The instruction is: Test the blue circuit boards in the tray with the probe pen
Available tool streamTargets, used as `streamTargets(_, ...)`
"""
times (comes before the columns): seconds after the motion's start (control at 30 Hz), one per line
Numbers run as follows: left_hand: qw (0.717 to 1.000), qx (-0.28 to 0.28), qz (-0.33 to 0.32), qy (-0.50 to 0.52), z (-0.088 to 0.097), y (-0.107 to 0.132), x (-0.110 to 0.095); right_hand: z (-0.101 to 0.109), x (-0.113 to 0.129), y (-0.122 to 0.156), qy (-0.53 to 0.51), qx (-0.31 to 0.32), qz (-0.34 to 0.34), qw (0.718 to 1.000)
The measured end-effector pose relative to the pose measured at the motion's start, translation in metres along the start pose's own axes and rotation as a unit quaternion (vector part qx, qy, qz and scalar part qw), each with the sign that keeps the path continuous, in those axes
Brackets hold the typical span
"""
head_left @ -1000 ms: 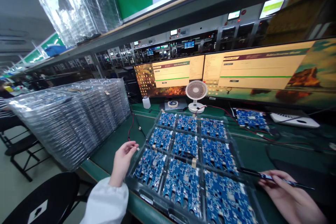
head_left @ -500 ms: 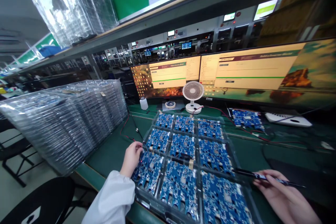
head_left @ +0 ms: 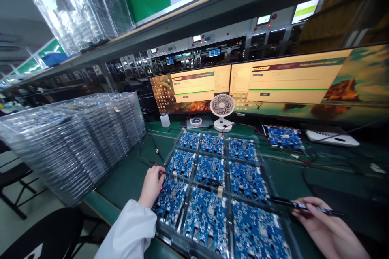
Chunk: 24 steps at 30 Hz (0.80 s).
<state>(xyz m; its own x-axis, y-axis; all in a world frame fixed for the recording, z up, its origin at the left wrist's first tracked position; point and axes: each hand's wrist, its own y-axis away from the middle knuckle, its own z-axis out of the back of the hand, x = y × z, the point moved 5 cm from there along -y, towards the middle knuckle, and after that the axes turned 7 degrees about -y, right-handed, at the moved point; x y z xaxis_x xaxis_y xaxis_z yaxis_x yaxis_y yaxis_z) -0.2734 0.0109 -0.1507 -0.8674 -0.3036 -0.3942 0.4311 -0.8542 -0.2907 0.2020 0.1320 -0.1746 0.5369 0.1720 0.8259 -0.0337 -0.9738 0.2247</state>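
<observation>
At the left edge of the front-left blue circuit board, my left hand has its fingers pinched together. A thin red-and-black cable runs into those fingers, and the fingertips hide its end. A small red light glows on that board. My right hand grips a black pen by its middle, tip pointing left over the right rim of the tray. The clear plastic tray holds several blue boards in rows, and a dark piece with tan tape lies between two of them.
Stacked trays of boards stand at the left. Behind the tray are a white fan, a tape roll, a white bottle and two monitors. Another blue board with wires lies at back right. A shelf hangs above.
The view has shifted slightly. My left hand stays at the same board edge, and my right hand still holds the pen in nearly the same place.
</observation>
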Motion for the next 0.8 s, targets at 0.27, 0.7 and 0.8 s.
streamTargets(0.27,0.999,0.039,0.019,-0.03,-0.005,0.003,0.002,-0.006,0.004,0.003,-0.001,0.01,0.003,1.0)
streamTargets(0.7,0.991,0.008,-0.133,0.023,0.041,-0.089,-0.137,0.015,-0.013,-0.017,-0.121,-0.044,0.033,0.991)
streamTargets(0.8,0.985,0.066,-0.161,0.012,-0.001,-0.122,-0.183,0.017,-0.012,-0.018,-0.133,-0.047,0.032,0.989)
